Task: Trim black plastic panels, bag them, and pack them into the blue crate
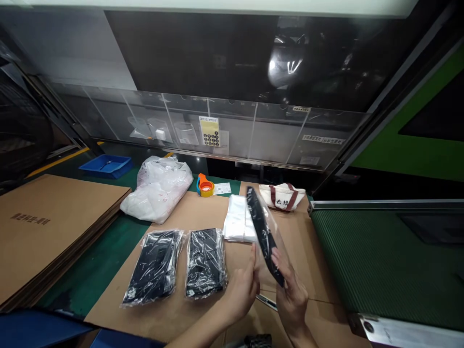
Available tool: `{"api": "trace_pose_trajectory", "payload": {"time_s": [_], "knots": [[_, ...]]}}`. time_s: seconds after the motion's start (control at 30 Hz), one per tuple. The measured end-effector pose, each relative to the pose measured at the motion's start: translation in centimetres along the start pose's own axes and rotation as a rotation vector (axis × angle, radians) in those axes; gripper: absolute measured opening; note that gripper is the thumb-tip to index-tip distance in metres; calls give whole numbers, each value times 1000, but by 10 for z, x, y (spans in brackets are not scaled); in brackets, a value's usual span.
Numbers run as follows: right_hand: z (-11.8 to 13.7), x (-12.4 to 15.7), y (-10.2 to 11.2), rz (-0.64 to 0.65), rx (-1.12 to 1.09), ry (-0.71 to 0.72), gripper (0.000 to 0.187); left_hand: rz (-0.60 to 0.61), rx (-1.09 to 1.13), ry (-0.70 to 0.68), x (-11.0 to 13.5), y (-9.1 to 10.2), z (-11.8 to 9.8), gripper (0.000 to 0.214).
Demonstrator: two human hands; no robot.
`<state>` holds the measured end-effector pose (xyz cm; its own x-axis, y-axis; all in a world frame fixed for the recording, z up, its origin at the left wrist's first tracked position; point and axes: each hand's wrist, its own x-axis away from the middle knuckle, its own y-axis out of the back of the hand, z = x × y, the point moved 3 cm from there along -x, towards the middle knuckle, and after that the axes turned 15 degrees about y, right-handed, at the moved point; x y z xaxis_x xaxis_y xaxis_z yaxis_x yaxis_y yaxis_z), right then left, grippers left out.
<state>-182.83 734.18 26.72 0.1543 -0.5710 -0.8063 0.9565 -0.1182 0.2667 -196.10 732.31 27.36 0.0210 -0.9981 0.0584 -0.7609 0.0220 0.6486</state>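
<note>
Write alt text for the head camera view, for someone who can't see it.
The person's left hand and right hand hold up a flat black item in a clear plastic bag above a cardboard sheet. A bagged black package and another lie on the sheet beside folded white plastic, with a green conveyor belt to the right.

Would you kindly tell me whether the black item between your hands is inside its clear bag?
Inside: the black item shows through the clear plastic bag, whose film extends past it, between the left hand and right hand.
</note>
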Motion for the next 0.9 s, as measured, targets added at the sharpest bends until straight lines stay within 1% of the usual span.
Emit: {"api": "trace_pose_trajectory", "payload": {"time_s": [0.03, 0.07, 0.1, 0.13, 0.17, 0.2, 0.23, 0.27, 0.3, 0.37, 0.4, 0.43, 0.47, 0.5, 0.53, 0.6, 0.63, 0.67, 0.7, 0.73, 0.77, 0.8, 0.83, 0.9], "knots": [[3, -3, 3, 72, 30, 129, 39, 132, 114, 50, 2, 4, -2, 43], [5, -6, 5, 126, 58, 222, 43, 252, 212, 70, 5, 10, -6, 42], [7, -9, 7, 164, 84, 287, 45, 354, 299, 72, 8, 17, -11, 45], [8, -11, 8, 189, 107, 334, 47, 436, 382, 63, 11, 25, -16, 54], [9, -12, 9, 207, 126, 368, 48, 492, 466, 48, 14, 32, -20, 64], [11, -13, 9, 219, 142, 392, 49, 517, 559, 37, 17, 37, -23, 71], [12, -14, 8, 232, 157, 413, 49, 511, 662, 40, 19, 41, -25, 73], [13, -13, 6, 247, 171, 432, 48, 469, 762, 63, 20, 42, -25, 70], [14, -12, 4, 263, 183, 449, 47, 393, 851, 113, 21, 41, -22, 64], [17, -8, -2, 307, 172, 462, 46, 167, 984, 266, 22, 35, -12, 51], [19, -6, -5, 333, 142, 442, 46, 45, 1019, 342, 23, 31, -6, 44], [21, -3, -7, 358, 93, 393, 45, -76, 1018, 400, 24, 29, 0, 38], [23, 0, -8, 380, 23, 316, 44, -189, 974, 433, 25, 28, 7, 34], [25, 3, -8, 385, -49, 205, 41, -288, 878, 444, 27, 29, 13, 31], [26, 6, -8, 366, -111, 60, 36, -366, 732, 438, 30, 30, 18, 30], [28, 10, -10, 271, -223, -280, 30, -454, 358, 386, 35, 33, 25, 29], [30, 11, -13, 217, -285, -437, 32, -486, 172, 333, 37, 32, 27, 30], [32, 11, -19, 181, -360, -561, 39, -514, 4, 256, 39, 29, 27, 33], [34, 10, -28, 175, -440, -645, 47, -542, -145, 164, 42, 25, 26, 38], [35, 9, -38, 193, -505, -689, 52, -574, -278, 76, 44, 20, 24, 45], [35, 7, -48, 219, -529, -712, 51, -607, -392, 12, 46, 15, 21, 49], [32, 6, -57, 240, -505, -732, 46, -620, -480, -24, 48, 12, 19, 52], [27, 6, -65, 250, -460, -754, 40, -601, -534, -31, 50, 11, 18, 54], [11, 7, -82, 238, -433, -791, 37, -489, -531, 17, 53, 17, 21, 56]]}}
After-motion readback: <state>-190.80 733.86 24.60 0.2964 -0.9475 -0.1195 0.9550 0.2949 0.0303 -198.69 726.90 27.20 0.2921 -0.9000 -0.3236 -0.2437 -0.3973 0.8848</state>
